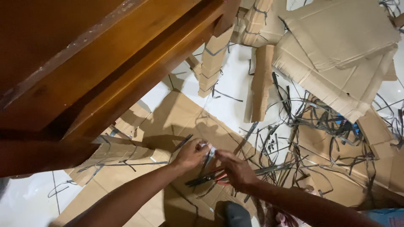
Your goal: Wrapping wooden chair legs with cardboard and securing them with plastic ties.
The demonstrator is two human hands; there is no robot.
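A: Pliers (210,176), red-handled, lie on flattened cardboard (176,113), long axis from eight to two o'clock?
B: Yes, under the right hand (235,168). Both grips pinch a small pale strap piece (210,150); left hand (191,153) at ten o'clock.

Flattened brown cardboard boxes lie all over the white floor. A large opened-out carton (341,46) fills the upper right, its flaps folded over one another. Two narrow folded cardboard pieces bound with dark strapping (212,59) stand near the wooden furniture leg, and another folded strip (261,82) lies just beside them. A wide flat sheet of carton (176,113) lies under the hands. A small white label-like slip (210,150) sits between the fingers of both hands.
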